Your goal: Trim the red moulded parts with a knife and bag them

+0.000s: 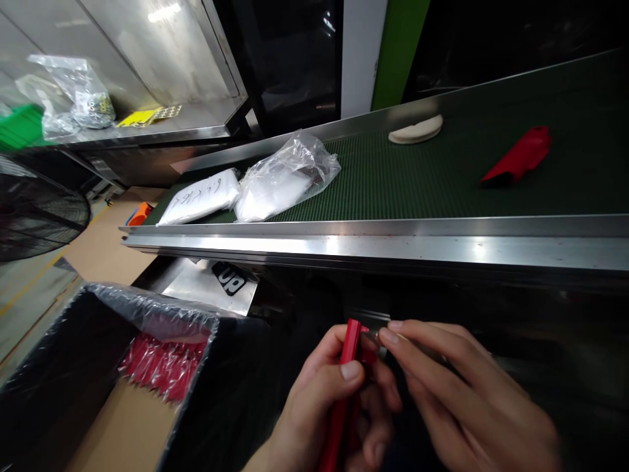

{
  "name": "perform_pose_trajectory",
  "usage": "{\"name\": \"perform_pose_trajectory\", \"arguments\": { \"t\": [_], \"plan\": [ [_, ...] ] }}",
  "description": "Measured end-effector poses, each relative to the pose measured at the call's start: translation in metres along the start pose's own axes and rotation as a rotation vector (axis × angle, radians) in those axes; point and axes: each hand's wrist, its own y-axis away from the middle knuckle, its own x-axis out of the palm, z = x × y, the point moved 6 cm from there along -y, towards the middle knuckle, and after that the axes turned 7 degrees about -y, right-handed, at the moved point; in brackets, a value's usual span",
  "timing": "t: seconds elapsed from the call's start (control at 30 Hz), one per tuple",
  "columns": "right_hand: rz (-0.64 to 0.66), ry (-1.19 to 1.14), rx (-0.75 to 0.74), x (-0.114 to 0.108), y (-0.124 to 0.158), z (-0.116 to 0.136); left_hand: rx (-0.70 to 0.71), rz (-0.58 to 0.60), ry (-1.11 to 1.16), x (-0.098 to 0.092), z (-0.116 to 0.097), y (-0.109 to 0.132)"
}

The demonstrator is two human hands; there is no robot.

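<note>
My left hand (324, 393) is closed around a long red plastic part (350, 342), thumb laid along its side, with the upper end pointing away from me. My right hand (457, 387) is pinched at the part's upper right edge. At its fingertips shows a small, shiny, partly see-through piece (376, 337), too hidden for me to name. Fingers cover much of the red part's lower length. Another red plastic part (519, 157) lies on the green conveyor belt (373, 180), beyond both hands.
The conveyor's metal side rail (393, 246) runs across in front of my hands. On the belt lie white packets in a clear bag (285, 183) and a cream half-round pad (417, 130). A lined box (211, 347) with red parts stands lower left, near a fan (39, 210).
</note>
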Motion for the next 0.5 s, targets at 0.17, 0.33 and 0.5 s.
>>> {"name": "perform_pose_trajectory", "arguments": {
  "t": [0.17,0.33,0.5],
  "plan": [
    [-0.057,0.050,0.000,-0.003,-0.001,-0.014,-0.009,0.083,-0.010,0.002,0.003,0.004],
    [-0.072,0.045,0.101,-0.012,0.002,-0.020,-0.016,0.156,0.088,0.002,0.007,0.003],
    [0.046,0.032,-0.073,-0.012,-0.002,-0.006,-0.137,0.158,0.193,-0.004,0.014,0.000]
  ]
}}
